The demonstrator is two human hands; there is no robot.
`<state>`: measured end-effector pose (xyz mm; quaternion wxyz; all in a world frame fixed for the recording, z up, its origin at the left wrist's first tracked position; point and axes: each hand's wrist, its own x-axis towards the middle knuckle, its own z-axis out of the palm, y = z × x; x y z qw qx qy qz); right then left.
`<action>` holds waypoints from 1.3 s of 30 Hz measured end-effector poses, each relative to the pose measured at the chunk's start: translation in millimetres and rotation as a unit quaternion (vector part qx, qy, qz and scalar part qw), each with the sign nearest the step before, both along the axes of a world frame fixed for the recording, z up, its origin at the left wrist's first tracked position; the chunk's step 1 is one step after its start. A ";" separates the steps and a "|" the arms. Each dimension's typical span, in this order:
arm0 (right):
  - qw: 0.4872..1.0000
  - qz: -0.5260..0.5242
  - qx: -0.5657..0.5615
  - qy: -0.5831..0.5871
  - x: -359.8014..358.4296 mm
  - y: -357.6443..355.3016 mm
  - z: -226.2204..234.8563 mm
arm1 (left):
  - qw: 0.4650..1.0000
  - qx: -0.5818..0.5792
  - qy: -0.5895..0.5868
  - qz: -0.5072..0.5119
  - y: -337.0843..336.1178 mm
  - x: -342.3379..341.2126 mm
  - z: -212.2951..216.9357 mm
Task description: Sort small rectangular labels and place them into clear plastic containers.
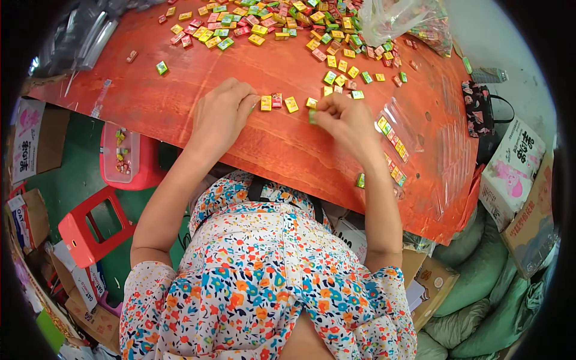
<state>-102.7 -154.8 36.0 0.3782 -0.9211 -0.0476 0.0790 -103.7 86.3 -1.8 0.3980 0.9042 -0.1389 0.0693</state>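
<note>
Small candy-sized boxes in yellow, red and green lie on the red table. A short row stands in front of me: a yellow box [266,102], a red box [276,100] and another yellow box [291,104]. My left hand [222,117] is closed at the row's left end, its fingertips pinched beside the first yellow box; what they hold, if anything, is mostly hidden. Between the fingertips of my right hand [348,123] is a small green box [312,116]. Just beyond those fingertips lies one more yellow box [311,102].
A large pile of small boxes [258,29] covers the table's far side, beside a clear plastic bag [393,21]. Clear trays [403,129], some holding rows of boxes, lie at the right. Left of the table are a red stool [90,225] and a tub [120,171].
</note>
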 end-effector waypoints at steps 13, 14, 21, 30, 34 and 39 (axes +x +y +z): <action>0.999 0.028 -0.024 -0.037 23.4 10.5 -21.0 | 0.998 -0.024 0.045 -0.044 8.2 -9.0 11.9; 0.998 0.032 -0.031 -0.034 22.0 10.4 -19.3 | 0.998 -0.014 0.046 -0.043 8.8 -7.9 10.4; 0.987 0.060 -0.024 -0.145 3.2 8.9 -30.1 | 0.998 0.017 0.056 -0.033 2.9 -7.1 13.5; 0.977 -0.067 -0.108 -0.173 29.8 -61.8 -16.2 | 0.997 0.034 -0.035 -0.053 -25.8 26.5 17.7; 0.971 -0.060 -0.133 -0.187 40.5 -51.0 -14.7 | 0.987 0.090 -0.106 -0.076 -60.1 62.9 2.6; 0.962 -0.011 -0.246 -0.116 42.6 -48.0 -13.1 | 0.971 0.156 -0.139 -0.117 -93.0 95.1 1.2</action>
